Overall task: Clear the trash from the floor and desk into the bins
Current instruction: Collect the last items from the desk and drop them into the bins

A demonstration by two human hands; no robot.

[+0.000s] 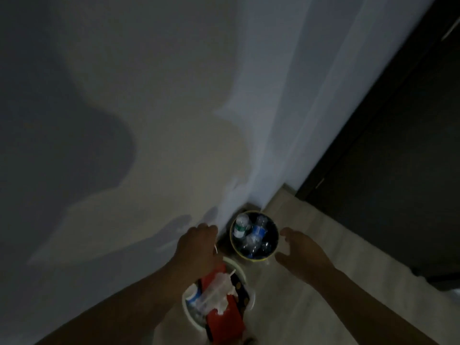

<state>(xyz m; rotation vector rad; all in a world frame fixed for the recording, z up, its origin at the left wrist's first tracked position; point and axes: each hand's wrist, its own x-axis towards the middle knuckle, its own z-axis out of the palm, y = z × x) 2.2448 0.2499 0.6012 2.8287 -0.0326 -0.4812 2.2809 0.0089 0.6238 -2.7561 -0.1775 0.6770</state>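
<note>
Looked down into a dim, blurred corner. Took in first a pale wall point(149, 95), filling the left and middle, crossed by broad soft shadows. Met a dark door point(398, 145) down the right side, next to the wall. Saw a pale floor point(311, 282) below both, running from the corner to the bottom edge. Found a white bin point(184, 303) standing on that floor close to the wall, low in the middle, heaped above its rim. Found a yellow-rimmed bin point(251, 259) just beyond it, tucked right into the corner; could not tell whether touching the white bin. Noted the left hand point(198, 245) reaching over the far rim of the white bin, back upward, fingers bent down out of sight; could not tell whether gripping anything. Noted the right hand point(302, 250) hovering just right of the yellow-rimmed bin, fingers spread apart, thumb out, holding nothing. Made out a red packet point(224, 319) and crumpled white paper point(219, 290) piled in the white bin, with a blue-and-white cup point(194, 295) against its left wall. Made out clear plastic bottles point(258, 230) filling the yellow-rimmed bin, one green-labelled, one blue-labelled.
</note>
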